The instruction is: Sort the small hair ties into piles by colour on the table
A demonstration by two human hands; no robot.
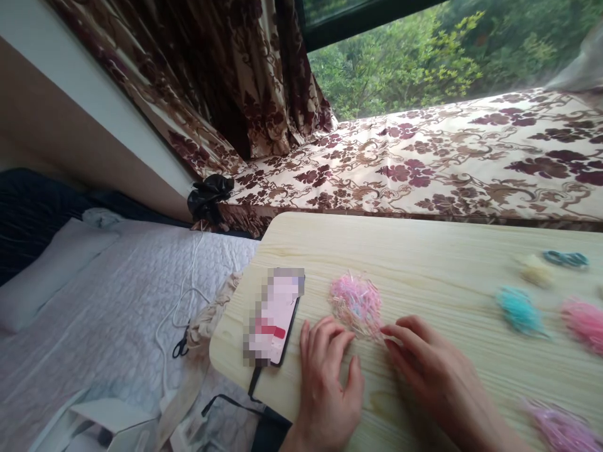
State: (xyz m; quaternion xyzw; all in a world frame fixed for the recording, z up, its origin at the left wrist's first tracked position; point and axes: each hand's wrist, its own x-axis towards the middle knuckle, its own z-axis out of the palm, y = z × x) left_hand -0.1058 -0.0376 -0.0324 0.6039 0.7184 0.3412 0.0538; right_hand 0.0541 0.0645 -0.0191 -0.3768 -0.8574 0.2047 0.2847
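Note:
My left hand (327,376) lies palm down on the pale wooden table (424,251), fingers spread and stretched toward a pink tuft of thin strands (355,302). My right hand (426,367) rests beside it, fingers extended, the fingertips touching the near edge of the pink tuft. Neither hand holds anything. A phone (276,317) with a blurred screen lies flat on the table just left of my left hand, a cable running from its near end.
More tufts lie to the right: turquoise (518,311), pink (584,323), pale yellow (536,271), a lilac one (563,430) near the front edge, and a blue loop (565,258). Left is a bed with a white cable and small scissors (180,346). Behind are a flowered cushion and curtain.

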